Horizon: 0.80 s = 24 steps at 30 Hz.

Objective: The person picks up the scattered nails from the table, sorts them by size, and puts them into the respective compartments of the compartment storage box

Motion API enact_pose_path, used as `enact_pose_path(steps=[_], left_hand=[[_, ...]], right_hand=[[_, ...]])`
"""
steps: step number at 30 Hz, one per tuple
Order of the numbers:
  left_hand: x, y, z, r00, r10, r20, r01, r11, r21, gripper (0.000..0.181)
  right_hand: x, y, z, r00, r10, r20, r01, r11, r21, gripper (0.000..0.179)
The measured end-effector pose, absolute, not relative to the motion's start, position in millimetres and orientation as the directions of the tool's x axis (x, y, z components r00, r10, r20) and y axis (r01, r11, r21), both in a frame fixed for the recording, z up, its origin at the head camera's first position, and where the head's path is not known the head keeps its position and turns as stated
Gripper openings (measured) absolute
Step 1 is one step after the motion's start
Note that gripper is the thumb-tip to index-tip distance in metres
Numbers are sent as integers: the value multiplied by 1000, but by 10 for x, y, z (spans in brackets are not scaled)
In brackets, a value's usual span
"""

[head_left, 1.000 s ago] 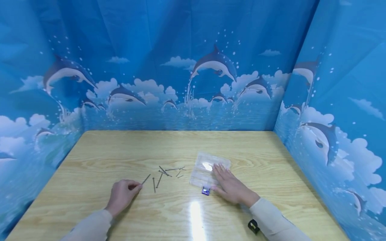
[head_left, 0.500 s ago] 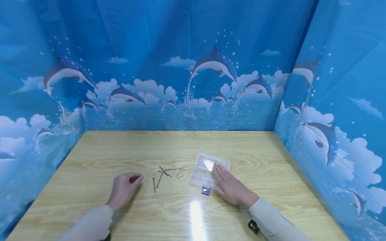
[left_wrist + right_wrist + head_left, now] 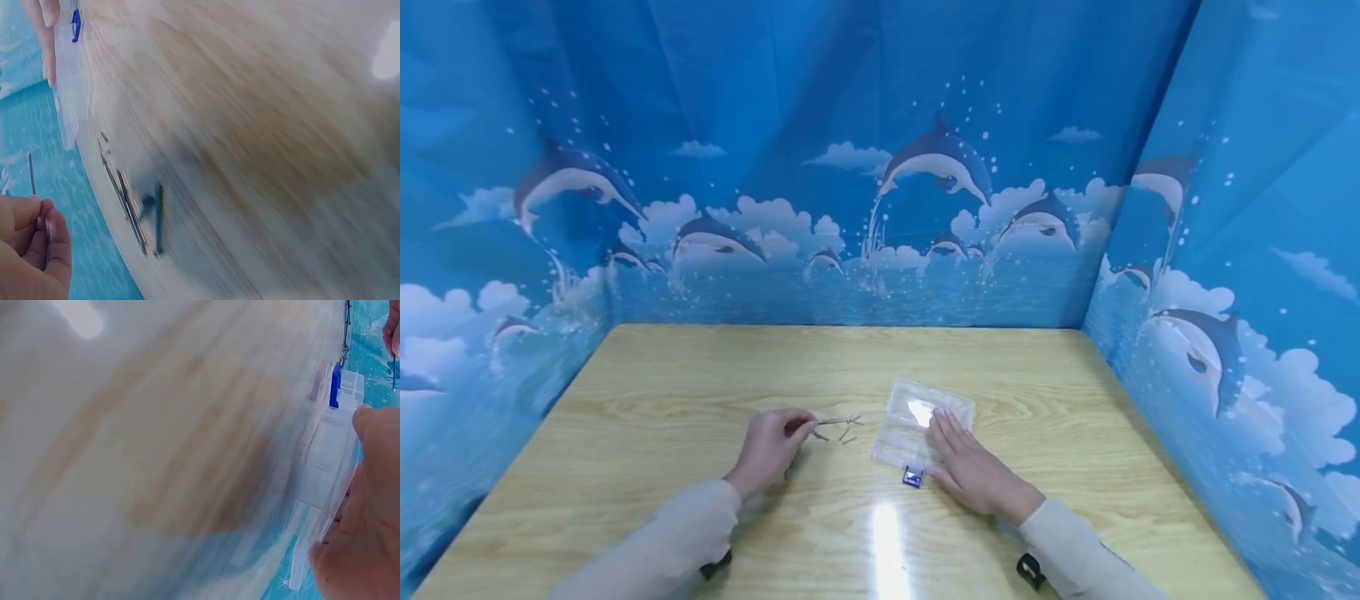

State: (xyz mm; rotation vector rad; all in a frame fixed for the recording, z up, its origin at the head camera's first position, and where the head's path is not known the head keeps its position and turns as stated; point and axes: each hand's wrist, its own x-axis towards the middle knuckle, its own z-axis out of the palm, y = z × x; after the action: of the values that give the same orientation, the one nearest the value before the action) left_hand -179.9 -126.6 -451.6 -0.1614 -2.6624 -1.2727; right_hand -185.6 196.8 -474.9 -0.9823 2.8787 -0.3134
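Note:
My left hand (image 3: pixel 771 450) pinches a thin dark nail (image 3: pixel 32 175) between thumb and fingertips, held up above the table in the left wrist view. Below it lie several loose nails (image 3: pixel 159 219), long and short; in the head view the hand covers part of the group, leaving small nails (image 3: pixel 848 439) showing at its right. A clear plastic compartment box (image 3: pixel 895 446) lies right of the nails, with a blue latch (image 3: pixel 912 477) at its near edge. Across the box's right side rests my right hand (image 3: pixel 976 473), its fingers stretched out straight.
Everything lies on a light wood-grain table (image 3: pixel 700 367). Blue curtains printed with dolphins (image 3: pixel 820 100) stand at its back and sides. A bright light reflection (image 3: pixel 889 542) shows on the near tabletop.
My left hand has lifted a nail and moved right, over the loose nails. The right hand stays on the box.

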Motion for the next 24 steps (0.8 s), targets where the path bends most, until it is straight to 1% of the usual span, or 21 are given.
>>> enact_pose_path(steps=[5,13,20,24], left_hand=[[-1884,-1040,-4537,-980,54,191,184,613,769,8],[-2017,-730,-4543,-962,157,222,271,622,735,9],[-2119,-503,-4590,-965,200,169,257,596,761,10],[-2153,-399,-4632,-962,218,166,265,587,765,10]], right_hand=[[-1852,1969,-4740,-787,-617,2,-603,769,-213,67],[-1850,1966,-4733,-779,-627,8,-615,761,-206,66],[-1855,1970,-4736,-779,-626,3,-613,761,-212,66],[-1854,1972,-4731,-782,-623,-2,-608,763,-218,66]])
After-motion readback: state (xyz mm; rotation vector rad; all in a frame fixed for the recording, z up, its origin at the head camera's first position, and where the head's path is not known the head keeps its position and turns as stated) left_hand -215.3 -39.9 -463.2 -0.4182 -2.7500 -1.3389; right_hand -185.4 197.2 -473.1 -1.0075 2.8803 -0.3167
